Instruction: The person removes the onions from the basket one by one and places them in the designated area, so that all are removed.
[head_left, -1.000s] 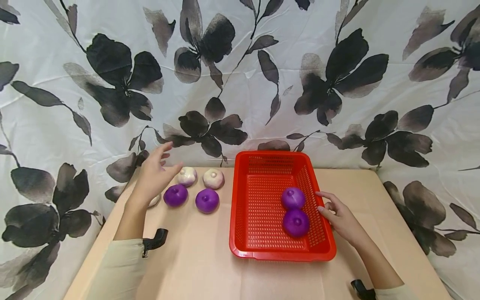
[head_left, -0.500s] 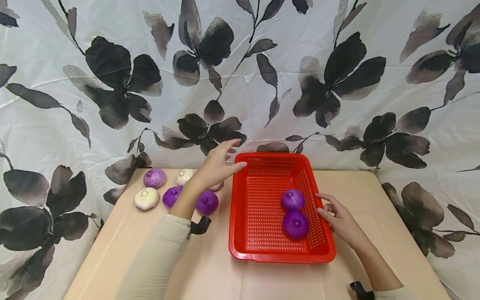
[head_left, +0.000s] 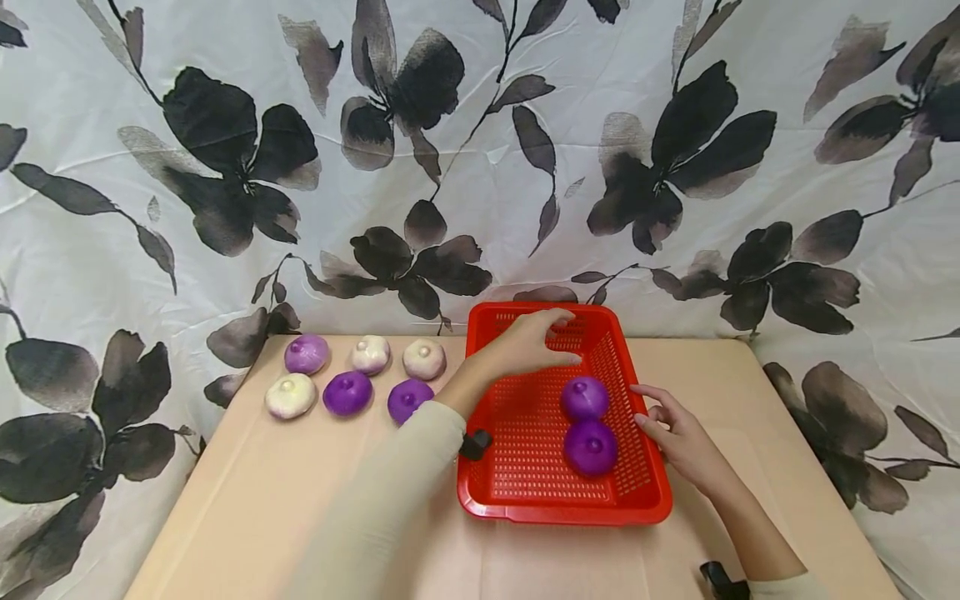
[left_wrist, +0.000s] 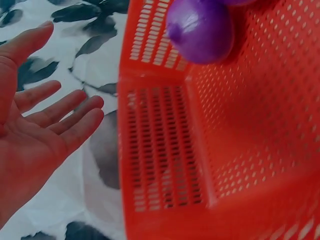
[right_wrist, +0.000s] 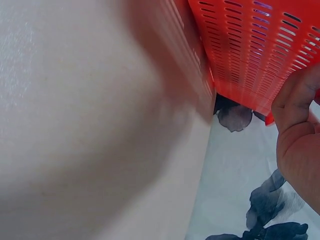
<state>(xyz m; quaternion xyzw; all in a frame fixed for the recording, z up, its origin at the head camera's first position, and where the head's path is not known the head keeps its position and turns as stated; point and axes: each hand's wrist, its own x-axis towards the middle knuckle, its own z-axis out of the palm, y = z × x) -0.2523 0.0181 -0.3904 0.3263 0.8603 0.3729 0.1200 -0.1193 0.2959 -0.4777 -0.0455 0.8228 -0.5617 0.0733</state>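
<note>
My left hand (head_left: 528,343) hovers over the far part of the red plastic basket (head_left: 562,515), thumb and fingers spread with nothing between them. In the left wrist view the palm of that hand (left_wrist: 40,125) shows bare beside the basket wall (left_wrist: 165,220). Two purple onions, one farther back (head_left: 586,398) and one nearer (head_left: 591,447), sit together at the right inside the basket. At the right rim my right hand (head_left: 678,433) holds the edge with thumb and fingers; the right wrist view shows this hand (right_wrist: 302,135) against the perforated outer side.
Left of the basket, several onions stand in two rows: a light purple onion (head_left: 307,355) and white onions (head_left: 370,356) (head_left: 424,359) behind, a white onion (head_left: 291,396) and purple onions (head_left: 347,393) in front. A floral cloth (head_left: 525,208) hangs behind the table (head_left: 247,517).
My left hand has moved right, from above the onions at the left to over the basket, staying spread and without anything in it. The right hand and basket have stayed put.
</note>
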